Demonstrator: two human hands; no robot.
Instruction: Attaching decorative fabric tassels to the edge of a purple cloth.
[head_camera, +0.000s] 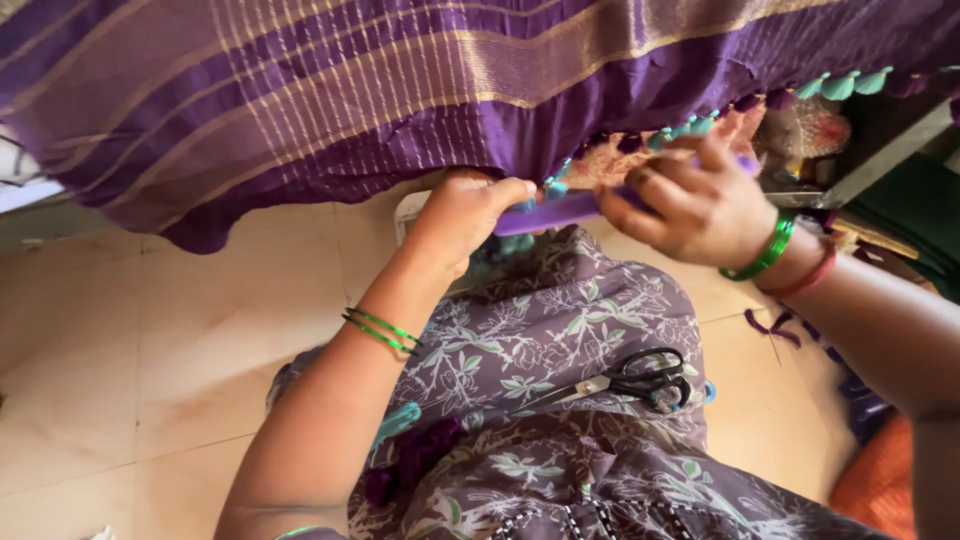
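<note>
observed from the head camera: a purple sari cloth with gold stripes hangs across the top of the view, from 9 o'clock through 12 to 3 o'clock, its lower hem carrying teal and purple tassels toward 2 o'clock.

left hand: raised at centre, just above the middle of the view, fingers curled shut and pinching at the hem of the cloth; the thumb touches the near end of a purple comb-like tool. what exactly sits between the fingertips cannot be told. two thin green bangles sit on the left wrist.

right hand: at 2 o'clock from centre, fingers closed around the other end of the purple tool, holding it level just under the tasselled hem. a green bangle and a red bangle sit on the right wrist.

below, at 5 o'clock, black-handled scissors lie shut on the person's lap, on a grey-purple floral garment, apart from both hands. loose teal and purple thread bundles lie on the lap at 7 o'clock. the beige tiled floor fills the 8 o'clock side. an orange item shows at 4 o'clock.
</note>
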